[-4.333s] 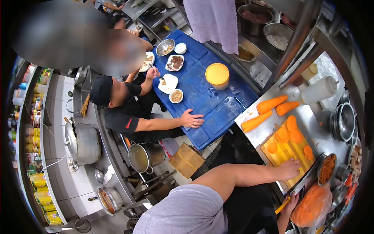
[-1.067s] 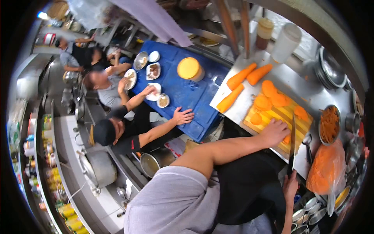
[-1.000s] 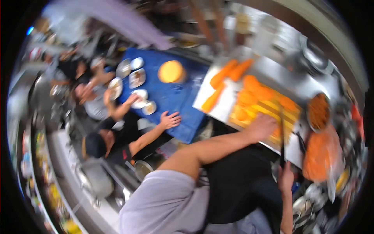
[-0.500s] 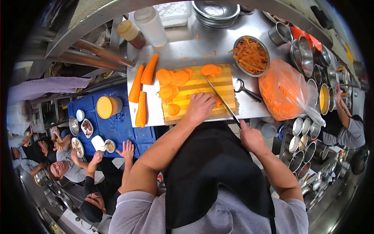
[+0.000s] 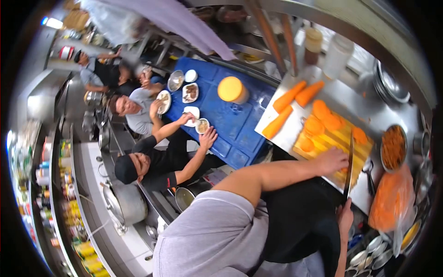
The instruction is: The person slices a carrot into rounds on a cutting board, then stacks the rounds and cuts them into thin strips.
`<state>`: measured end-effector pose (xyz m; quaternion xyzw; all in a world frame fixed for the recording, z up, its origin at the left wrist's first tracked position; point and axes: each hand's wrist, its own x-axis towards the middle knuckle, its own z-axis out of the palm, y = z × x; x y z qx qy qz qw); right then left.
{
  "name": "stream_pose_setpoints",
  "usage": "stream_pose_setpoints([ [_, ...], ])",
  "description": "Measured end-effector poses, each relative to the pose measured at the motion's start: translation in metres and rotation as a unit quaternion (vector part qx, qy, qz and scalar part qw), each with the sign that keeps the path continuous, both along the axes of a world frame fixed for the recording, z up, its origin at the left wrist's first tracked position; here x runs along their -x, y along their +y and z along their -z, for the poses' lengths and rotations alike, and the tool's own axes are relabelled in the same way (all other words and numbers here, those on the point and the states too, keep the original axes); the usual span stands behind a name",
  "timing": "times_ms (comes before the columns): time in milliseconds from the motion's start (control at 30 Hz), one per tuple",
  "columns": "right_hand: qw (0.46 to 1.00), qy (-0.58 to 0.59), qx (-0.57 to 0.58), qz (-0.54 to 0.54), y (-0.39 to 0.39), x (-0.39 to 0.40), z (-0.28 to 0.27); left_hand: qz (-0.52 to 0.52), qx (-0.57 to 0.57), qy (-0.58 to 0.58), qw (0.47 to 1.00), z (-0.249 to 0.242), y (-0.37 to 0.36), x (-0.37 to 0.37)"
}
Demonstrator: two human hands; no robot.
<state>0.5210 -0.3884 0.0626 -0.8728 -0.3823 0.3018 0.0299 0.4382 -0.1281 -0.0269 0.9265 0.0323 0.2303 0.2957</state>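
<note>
"Bright?"
"Yes. A lamp [image 5: 51, 22] glares at ten o'clock, and the steel counter [image 5: 364, 111] shines between two and three."
"Distorted?"
"Shelves [image 5: 69, 207] bow at eight; black rims the edges."

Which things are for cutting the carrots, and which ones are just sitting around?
For the cutting:
knife, in the right hand
wooden board, under the left hand
carrot slices
whole carrots, probably

Just sitting around:
tub with the yellow lid
two bottles
stacked metal bowls
</note>
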Motion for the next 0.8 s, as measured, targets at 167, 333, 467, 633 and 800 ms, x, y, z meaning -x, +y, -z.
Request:
stream_pose_setpoints([
  [167, 0.998, -0.052, 0.003, -0.04, 0.004, -0.015, -0.003, -0.024, 0.063, -0.01, 0.998, -0.015, 0.004, 0.006],
  [333, 0.997, -0.046, 0.017, -0.052, 0.013, -0.03, -0.009, 0.073, 0.244, 0.036, 0.966, -0.083, 0.036, 0.021],
  [467, 0.996, -0.063, 0.048, -0.052, 0.015, -0.032, -0.005, 0.088, 0.158, -0.019, 0.983, -0.224, 0.075, 0.052],
  [633, 0.995, -0.05, 0.056, -0.069, 0.011, -0.036, 0.0, 0.137, 0.03, -0.079, 0.987, -0.358, 0.098, 0.11],
  [800, 0.994, -0.04, 0.054, -0.084, 0.001, -0.043, 0.008, -0.104, 0.063, -0.04, 0.992, -0.38, 0.106, 0.152],
])
